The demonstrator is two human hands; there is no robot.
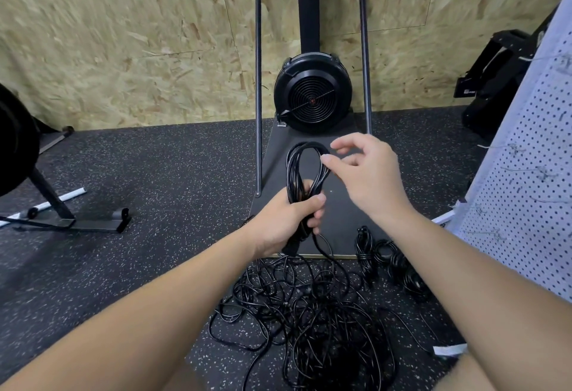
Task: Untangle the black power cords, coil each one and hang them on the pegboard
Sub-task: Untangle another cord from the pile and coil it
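Cord coil (pixel 305 170), black and looped several times over, stands up out of the left hand (pixel 289 220), whose fingers and thumb wrap tight round the gathered middle of the loops. Above the fist the strands rise in a tall narrow oval; below it a plug end and a few loose strands hang toward the floor. The right hand (pixel 368 174) is at the top right of that oval, fingers loosely bent and apart, thumb tip against the upper strands; whether it really pinches the cord or only touches it I cannot tell.

Straight below the hands, between the person's forearms, a tangled heap of cords (pixel 312 313) sprawls on the dark speckled rubber floor (pixel 139 174), with one strand running up from it to the held bundle. Just right of the heap lie 2 or 3 coiled bundles (pixel 391 262), side by side, partly on the edge of a black platform (pixel 340 205).

That platform belongs to a black fan machine (pixel 312 93) with a tall tube frame, standing against the chipboard wall (pixel 123 34). At the right edge a white pegboard (pixel 526 205) leans in close, a few wire hooks sticking out of it. At far left stands the foot of another black machine (pixel 62 205), with a white bar lying by it
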